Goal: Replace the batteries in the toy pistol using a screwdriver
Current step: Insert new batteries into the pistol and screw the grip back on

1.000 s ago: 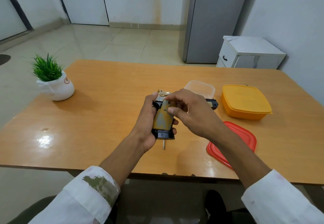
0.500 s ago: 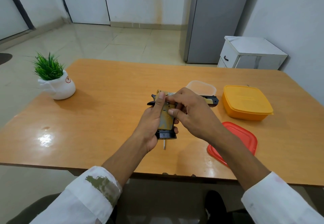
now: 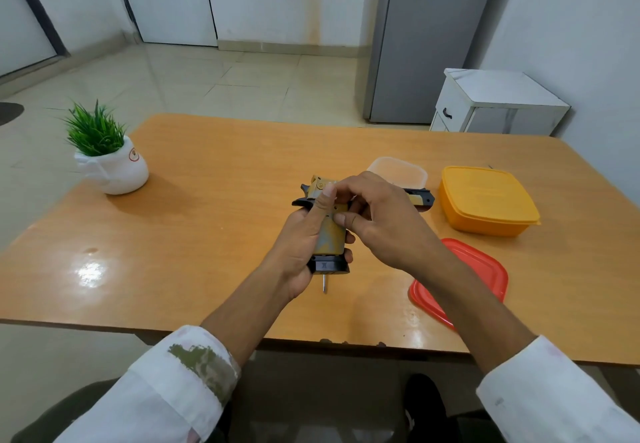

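Above mid table (image 3: pixel 225 234), L hand (image 3: pixel 304 245) gripped toy pistol (image 3: pixel 332 234) by handle, thumb up; R hand (image 3: pixel 377 220) pinched its upper frame. Prob. freeing batt. cover; next needed screwdriver (image 3: pixel 324 283), seemingly that thin shaft below base.

A glossy orange-brown wooden table (image 3: pixel 207 234) is filling the middle of the frame. A green plant in a white pot (image 3: pixel 110 165) is standing at its left edge. At centre right a clear plastic tub (image 3: pixel 398 169) is sitting near a closed orange container (image 3: pixel 485 200), and a red lid (image 3: pixel 485 269) is lying flat below them, toward the near edge. At upper right a white cabinet (image 3: pixel 495 103) is standing beside a tall grey refrigerator (image 3: pixel 422 37). Pale floor tiles (image 3: pixel 207 78) are shining across the upper left.
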